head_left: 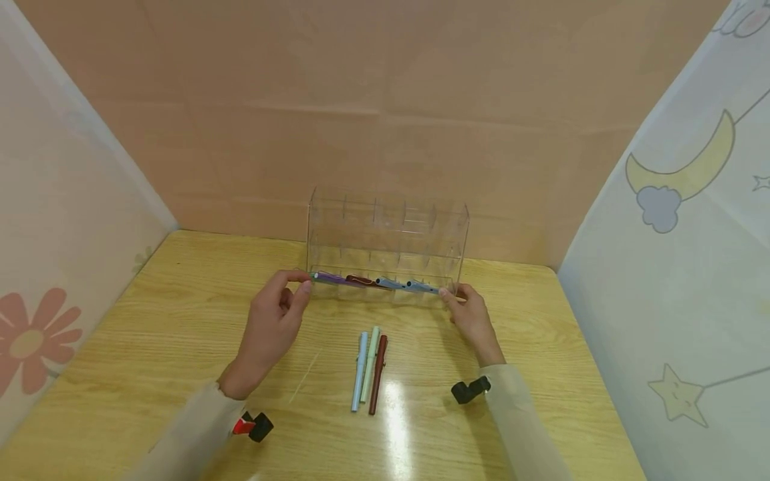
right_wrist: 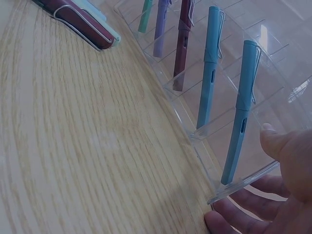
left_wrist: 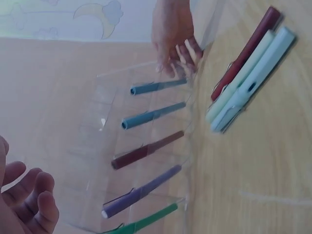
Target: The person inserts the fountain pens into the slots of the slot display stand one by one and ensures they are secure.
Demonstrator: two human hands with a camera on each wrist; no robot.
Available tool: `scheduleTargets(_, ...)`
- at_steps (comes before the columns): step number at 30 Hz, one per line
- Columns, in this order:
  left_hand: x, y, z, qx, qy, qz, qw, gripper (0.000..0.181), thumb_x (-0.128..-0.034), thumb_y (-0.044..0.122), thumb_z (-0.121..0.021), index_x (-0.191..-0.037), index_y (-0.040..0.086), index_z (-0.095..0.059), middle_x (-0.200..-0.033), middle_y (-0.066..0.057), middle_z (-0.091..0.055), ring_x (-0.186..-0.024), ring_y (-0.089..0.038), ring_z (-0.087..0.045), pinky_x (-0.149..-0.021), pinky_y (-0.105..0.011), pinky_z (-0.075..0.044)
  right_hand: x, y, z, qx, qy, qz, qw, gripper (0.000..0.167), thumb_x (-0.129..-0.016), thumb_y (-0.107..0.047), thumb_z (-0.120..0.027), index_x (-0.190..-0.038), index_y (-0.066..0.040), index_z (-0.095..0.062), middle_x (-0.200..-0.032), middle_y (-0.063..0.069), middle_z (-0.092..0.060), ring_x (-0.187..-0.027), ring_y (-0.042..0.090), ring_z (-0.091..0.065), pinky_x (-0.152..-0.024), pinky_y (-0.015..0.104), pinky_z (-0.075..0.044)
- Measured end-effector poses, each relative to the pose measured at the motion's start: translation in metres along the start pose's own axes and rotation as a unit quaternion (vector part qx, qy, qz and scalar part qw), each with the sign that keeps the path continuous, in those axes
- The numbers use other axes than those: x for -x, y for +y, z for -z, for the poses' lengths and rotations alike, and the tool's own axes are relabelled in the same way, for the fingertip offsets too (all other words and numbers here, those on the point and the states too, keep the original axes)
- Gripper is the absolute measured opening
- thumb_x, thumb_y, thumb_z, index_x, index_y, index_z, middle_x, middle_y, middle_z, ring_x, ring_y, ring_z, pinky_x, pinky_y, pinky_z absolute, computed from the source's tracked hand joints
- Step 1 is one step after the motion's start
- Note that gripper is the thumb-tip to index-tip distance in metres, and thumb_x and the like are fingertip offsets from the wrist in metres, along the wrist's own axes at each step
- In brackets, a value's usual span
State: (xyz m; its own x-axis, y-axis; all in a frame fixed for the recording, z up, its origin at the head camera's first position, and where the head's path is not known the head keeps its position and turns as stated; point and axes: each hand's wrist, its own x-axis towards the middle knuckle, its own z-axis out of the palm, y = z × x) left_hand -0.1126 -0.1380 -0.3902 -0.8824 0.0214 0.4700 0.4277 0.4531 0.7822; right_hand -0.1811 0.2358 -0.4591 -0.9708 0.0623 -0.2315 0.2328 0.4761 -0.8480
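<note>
A clear plastic pen rack (head_left: 388,234) with tiered compartments stands near the back of the table. Its front row holds several pens: a green pen (left_wrist: 146,220), a purple pen (left_wrist: 141,191), a dark red pen (left_wrist: 147,150) and two blue pens (right_wrist: 208,68). My left hand (head_left: 273,317) pinches the rack's left end with thumb and index finger, beside the green pen; the other fingers curl loosely. At the right end, my right hand (head_left: 472,317) grips the rack's side, thumb inside and fingers outside, close to the outermost blue pen.
On the table (head_left: 198,321) in front of the rack lie a light blue pen (head_left: 359,371), a pale green pen (head_left: 369,364) and a dark red pen (head_left: 377,374), side by side. An orange-brown backdrop (head_left: 385,120) rises behind; patterned sheets (head_left: 668,280) flank both sides.
</note>
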Motion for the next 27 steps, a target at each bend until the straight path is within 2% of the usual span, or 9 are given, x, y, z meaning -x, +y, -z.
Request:
scheduleTargets(8,0.012,-0.002,-0.02,-0.015,-0.049,0.021,0.9984,0.013,-0.1086,0.017,-0.063,-0.119,0.01,-0.069,-0.058,0.006,-0.045,-0.047,-0.004,-0.036,-0.044,-0.025,-0.036,0.0,-0.001,0.0,-0.001,0.001,-0.005,1.0,0.06,-0.111,-0.045,-0.055,-0.154,-0.003,-0.046,-0.16,0.02,-0.049,-0.143,0.039,-0.056,-0.098,0.044,-0.059)
scheduleTargets(11,0.014,-0.002,-0.027,-0.026,-0.076,0.04,0.996,0.015,-0.1085,0.021,-0.064,-0.12,0.012,-0.07,-0.061,0.004,-0.049,-0.048,-0.004,-0.038,-0.045,-0.025,-0.037,0.0,-0.001,0.0,-0.003,-0.001,-0.005,1.0,0.061,-0.111,-0.045,-0.055,-0.154,-0.003,-0.045,-0.161,0.02,-0.048,-0.143,0.04,-0.056,-0.099,0.045,-0.059)
scheduleTargets(15,0.018,-0.002,-0.037,-0.048,-0.128,0.088,0.9867,0.019,-0.1083,0.028,-0.065,-0.121,0.015,-0.071,-0.086,0.002,-0.069,-0.047,-0.005,-0.039,-0.044,-0.025,-0.037,0.001,-0.001,0.0,-0.002,-0.001,-0.003,1.0,0.064,-0.111,-0.049,-0.055,-0.154,-0.003,-0.046,-0.16,0.02,-0.049,-0.143,0.04,-0.056,-0.1,0.046,-0.059)
scheduleTargets(18,0.022,-0.006,-0.048,-0.067,-0.159,0.12,0.9777,0.017,-0.1075,0.031,-0.066,-0.119,0.018,-0.071,-0.106,0.003,-0.075,-0.049,-0.007,-0.04,-0.047,-0.025,-0.037,0.001,-0.001,0.0,0.002,0.002,-0.001,1.0,0.063,-0.11,-0.049,-0.055,-0.153,-0.003,-0.047,-0.157,0.02,-0.052,-0.142,0.04,-0.056,-0.099,0.045,-0.059)
scheduleTargets(23,0.027,-0.015,-0.067,-0.087,-0.181,0.15,0.9681,0.016,-0.1055,0.029,-0.068,-0.116,0.018,-0.071,-0.107,0.001,-0.076,-0.054,-0.009,-0.039,-0.053,-0.026,-0.036,0.001,-0.001,0.0,0.01,0.009,0.0,0.9999,0.064,-0.11,-0.049,-0.055,-0.154,-0.003,-0.048,-0.155,0.02,-0.055,-0.14,0.039,-0.058,-0.097,0.043,-0.059)
scheduleTargets(27,0.031,-0.021,-0.078,-0.103,-0.197,0.159,0.962,0.018,-0.1043,0.03,-0.069,-0.116,0.016,-0.071,-0.104,0.001,-0.076,-0.056,-0.008,-0.04,-0.054,-0.027,-0.038,0.001,0.0,0.0,0.01,0.009,0.0,0.9999,0.066,-0.109,-0.052,-0.055,-0.153,-0.004,-0.048,-0.155,0.02,-0.055,-0.14,0.039,-0.058,-0.097,0.043,-0.059)
